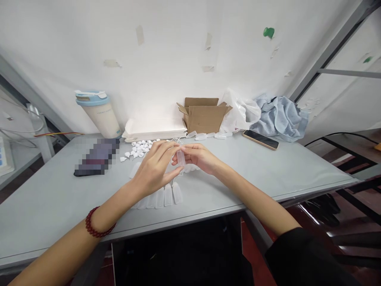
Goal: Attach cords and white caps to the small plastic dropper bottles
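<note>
A small translucent plastic sleeve (181,159) is held upright between my hands above the table. My left hand (159,163) has its fingertips at the top of the sleeve and its thumb near the lower end. My right hand (202,158) pinches the same sleeve near its top, with the other fingers curled behind it. Below lies a row of similar translucent sleeves (168,195), some with thin white strings at their upper ends. More of them lie partly hidden behind my hands. A pile of small white pieces (139,148) sits just beyond my left hand.
Along the wall stand a tumbler (99,113), a stack of white cardboard (154,129), an open brown box (205,117), a white plastic bag (239,111) and a blue cloth (279,117). Loose clear pieces (201,136) lie before the box. Phones rest left (98,157) and right (261,140).
</note>
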A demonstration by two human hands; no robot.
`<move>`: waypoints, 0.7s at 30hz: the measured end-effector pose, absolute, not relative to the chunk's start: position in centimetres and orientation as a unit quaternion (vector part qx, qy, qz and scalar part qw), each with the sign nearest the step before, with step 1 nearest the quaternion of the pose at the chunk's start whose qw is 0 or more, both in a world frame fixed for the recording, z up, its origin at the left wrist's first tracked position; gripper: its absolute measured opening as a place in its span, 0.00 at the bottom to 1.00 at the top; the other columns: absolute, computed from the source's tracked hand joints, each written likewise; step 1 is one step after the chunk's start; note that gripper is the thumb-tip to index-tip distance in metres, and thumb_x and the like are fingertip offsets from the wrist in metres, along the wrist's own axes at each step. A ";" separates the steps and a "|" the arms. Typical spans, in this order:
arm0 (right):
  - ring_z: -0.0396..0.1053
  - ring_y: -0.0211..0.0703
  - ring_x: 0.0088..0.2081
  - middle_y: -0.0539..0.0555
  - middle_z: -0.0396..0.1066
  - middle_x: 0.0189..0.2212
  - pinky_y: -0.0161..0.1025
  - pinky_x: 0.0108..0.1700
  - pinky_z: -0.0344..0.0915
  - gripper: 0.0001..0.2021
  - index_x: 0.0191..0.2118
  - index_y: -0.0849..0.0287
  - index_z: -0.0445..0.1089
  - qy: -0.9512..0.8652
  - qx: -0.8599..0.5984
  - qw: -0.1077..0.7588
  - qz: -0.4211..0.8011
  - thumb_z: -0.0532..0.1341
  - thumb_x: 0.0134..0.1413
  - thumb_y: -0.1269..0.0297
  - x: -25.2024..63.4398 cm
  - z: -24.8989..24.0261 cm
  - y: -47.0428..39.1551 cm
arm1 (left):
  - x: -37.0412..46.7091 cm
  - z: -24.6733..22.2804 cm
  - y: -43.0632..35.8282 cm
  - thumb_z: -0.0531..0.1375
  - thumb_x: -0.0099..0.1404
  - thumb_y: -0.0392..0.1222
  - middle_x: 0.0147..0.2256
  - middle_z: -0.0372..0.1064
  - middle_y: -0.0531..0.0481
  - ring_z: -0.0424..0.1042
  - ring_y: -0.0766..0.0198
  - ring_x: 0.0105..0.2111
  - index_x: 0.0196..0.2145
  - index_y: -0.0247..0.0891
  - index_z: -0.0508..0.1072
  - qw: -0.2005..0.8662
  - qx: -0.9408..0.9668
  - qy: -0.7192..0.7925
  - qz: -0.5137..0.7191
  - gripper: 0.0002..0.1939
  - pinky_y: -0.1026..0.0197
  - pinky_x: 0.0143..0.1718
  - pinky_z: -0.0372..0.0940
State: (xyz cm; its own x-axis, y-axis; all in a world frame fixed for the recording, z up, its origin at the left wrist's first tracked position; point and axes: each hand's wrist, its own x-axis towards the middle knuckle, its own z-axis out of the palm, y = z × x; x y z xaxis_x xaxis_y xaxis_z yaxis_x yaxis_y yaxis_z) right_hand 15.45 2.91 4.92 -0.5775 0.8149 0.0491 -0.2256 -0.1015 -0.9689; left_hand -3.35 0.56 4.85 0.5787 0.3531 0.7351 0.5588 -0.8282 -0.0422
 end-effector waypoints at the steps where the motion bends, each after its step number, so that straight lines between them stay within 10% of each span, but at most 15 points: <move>1: 0.74 0.42 0.35 0.55 0.76 0.29 0.40 0.41 0.68 0.14 0.35 0.62 0.75 -0.563 -0.266 0.370 0.690 0.64 0.53 0.54 15.5 5.0 2.9 | -3.3 4.8 0.6 0.62 0.63 0.37 0.48 0.68 0.38 0.65 0.49 0.49 0.52 0.35 0.64 0.134 -0.881 -0.253 -0.376 0.20 0.45 0.51 0.64; 21: 0.73 0.36 0.28 0.53 0.75 0.28 0.34 0.32 0.66 0.11 0.32 0.65 0.69 -0.761 -0.302 -0.124 0.560 0.55 0.58 0.63 18.2 7.1 3.1 | -2.1 5.1 -2.4 0.66 0.59 0.50 0.39 0.65 0.45 0.63 0.54 0.42 0.43 0.35 0.70 -0.150 -0.940 -0.294 -0.088 0.19 0.54 0.43 0.63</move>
State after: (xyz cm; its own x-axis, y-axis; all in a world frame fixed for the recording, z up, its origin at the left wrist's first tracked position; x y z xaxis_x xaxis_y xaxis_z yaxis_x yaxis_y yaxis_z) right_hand 18.17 3.13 7.15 -0.7869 0.3207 -0.5272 0.5988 0.1904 -0.7779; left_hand -2.14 -2.38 5.13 0.8114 0.5794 0.0775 0.5263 -0.7818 0.3342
